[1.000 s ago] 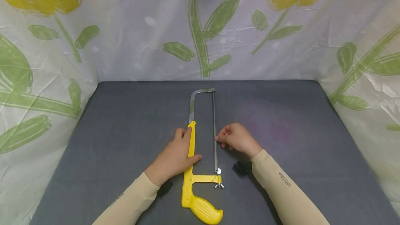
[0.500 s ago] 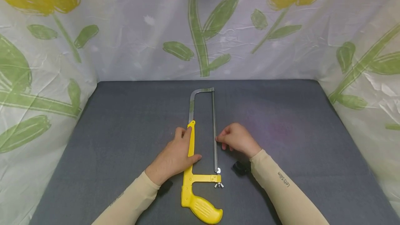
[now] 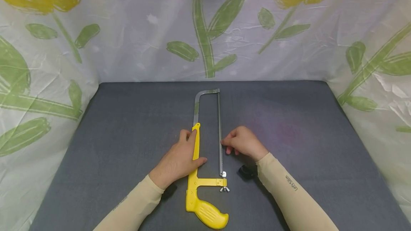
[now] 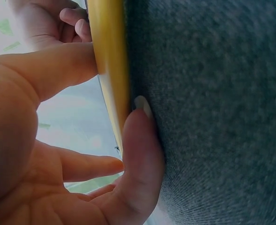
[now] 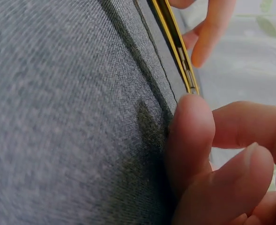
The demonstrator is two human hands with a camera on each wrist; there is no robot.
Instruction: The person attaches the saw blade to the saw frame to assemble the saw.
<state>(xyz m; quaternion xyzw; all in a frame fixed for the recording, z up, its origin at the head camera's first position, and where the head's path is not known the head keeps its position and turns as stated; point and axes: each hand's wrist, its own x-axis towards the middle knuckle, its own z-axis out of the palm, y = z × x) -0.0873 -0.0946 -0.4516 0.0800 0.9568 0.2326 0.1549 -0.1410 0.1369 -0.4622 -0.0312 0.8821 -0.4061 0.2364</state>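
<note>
A hacksaw (image 3: pixel 192 181) with a yellow frame lies flat on the grey table, its moulded handle (image 3: pixel 212 216) toward me. Its thin metal blade (image 3: pixel 219 124) runs along the right side, down to a wing nut (image 3: pixel 224 189). My left hand (image 3: pixel 174 161) holds the yellow frame's middle, thumb over it; in the left wrist view fingers curl at the edge of the yellow bar (image 4: pixel 110 51). With thumb and index finger my right hand (image 3: pixel 245 142) pinches the blade near its middle. The right wrist view shows those fingertips (image 5: pixel 191 122) close over the cloth, hiding the pinched spot.
Dark grey cloth covers the table (image 3: pixel 128 117). A white curtain (image 3: pixel 128 45) with yellow flowers and green leaves stands around the back and sides. A small black object (image 3: pixel 246 173) sits under the right wrist, and another dark one (image 3: pixel 168 191) under the left.
</note>
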